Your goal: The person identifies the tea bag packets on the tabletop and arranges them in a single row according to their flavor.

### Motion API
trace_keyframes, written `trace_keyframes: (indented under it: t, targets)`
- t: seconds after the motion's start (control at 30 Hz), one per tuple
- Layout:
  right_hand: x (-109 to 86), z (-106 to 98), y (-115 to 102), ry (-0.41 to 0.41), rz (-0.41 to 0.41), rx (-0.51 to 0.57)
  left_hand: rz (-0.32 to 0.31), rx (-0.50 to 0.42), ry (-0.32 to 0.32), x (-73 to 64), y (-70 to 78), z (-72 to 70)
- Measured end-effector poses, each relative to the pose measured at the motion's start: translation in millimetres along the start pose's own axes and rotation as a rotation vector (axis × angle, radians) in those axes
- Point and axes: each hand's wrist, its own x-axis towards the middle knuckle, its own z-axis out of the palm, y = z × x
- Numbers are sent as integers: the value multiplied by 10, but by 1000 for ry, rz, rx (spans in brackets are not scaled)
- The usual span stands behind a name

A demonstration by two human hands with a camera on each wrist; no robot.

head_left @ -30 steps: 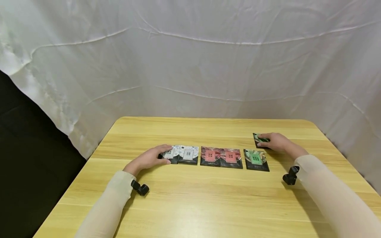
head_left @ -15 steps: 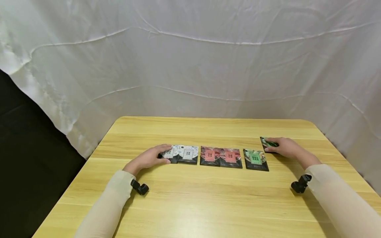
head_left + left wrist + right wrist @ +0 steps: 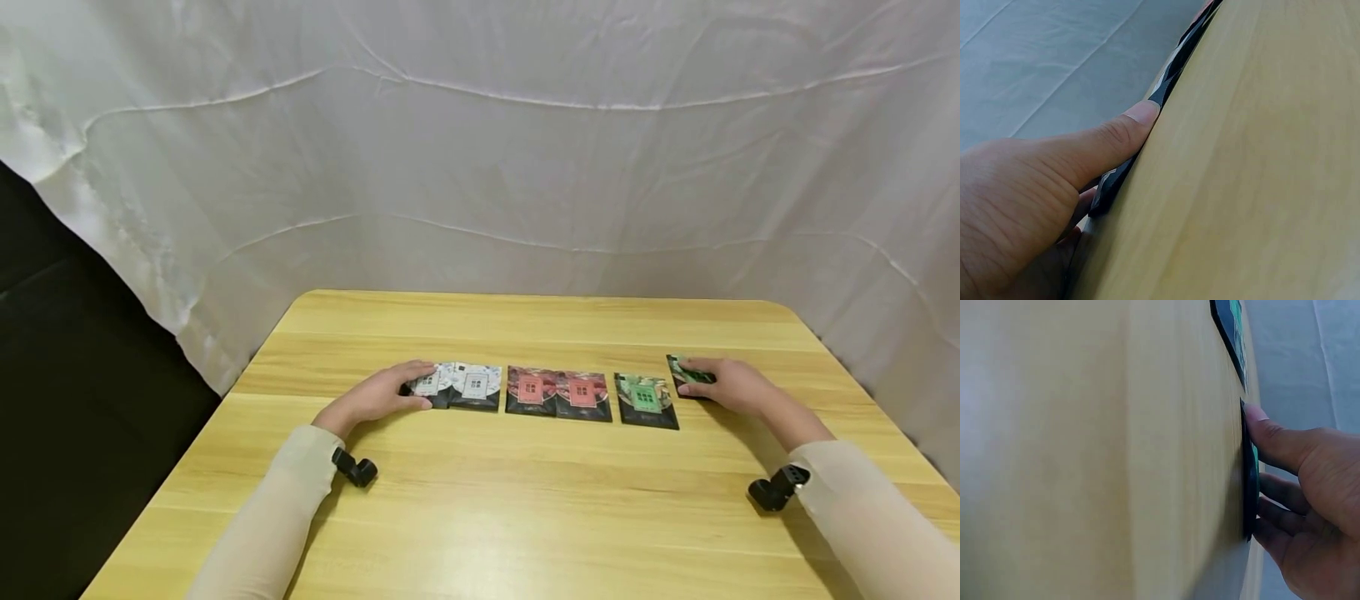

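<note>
At the left end of a row of flat packets, my left hand (image 3: 382,392) holds the outer white-and-black packet (image 3: 429,382), thumb at its near edge and fingers on the far side. A second white-and-black packet (image 3: 476,388) lies against it. In the right wrist view my right hand (image 3: 1316,500) grips a green-and-black packet (image 3: 1249,481) between thumb and fingers, close over the table. The head view shows this packet right of and slightly behind another green-and-black packet (image 3: 646,401), with a gap between them. Part of each held packet is hidden by the hand.
Two red-and-black packets (image 3: 531,391) lie side by side mid-row, between the white pair and the green one. The wooden table (image 3: 480,500) ends at a far edge in front of a pale hanging cloth (image 3: 480,167). Black cloth (image 3: 75,400) hangs at left.
My right hand has moved right and toward me with the green packet, from behind the row to beside its right end. The left hand stays on the white packet.
</note>
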Motion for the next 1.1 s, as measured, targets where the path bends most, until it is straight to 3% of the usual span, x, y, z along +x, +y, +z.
trace_keyframes:
  t: [0.83, 1.1]
  targets:
    - [-448, 123, -152, 45, -40, 5, 8, -5, -1, 8, 4, -5]
    - [-534, 134, -224, 50, -90, -4, 2, -17, -1, 7, 8, -6]
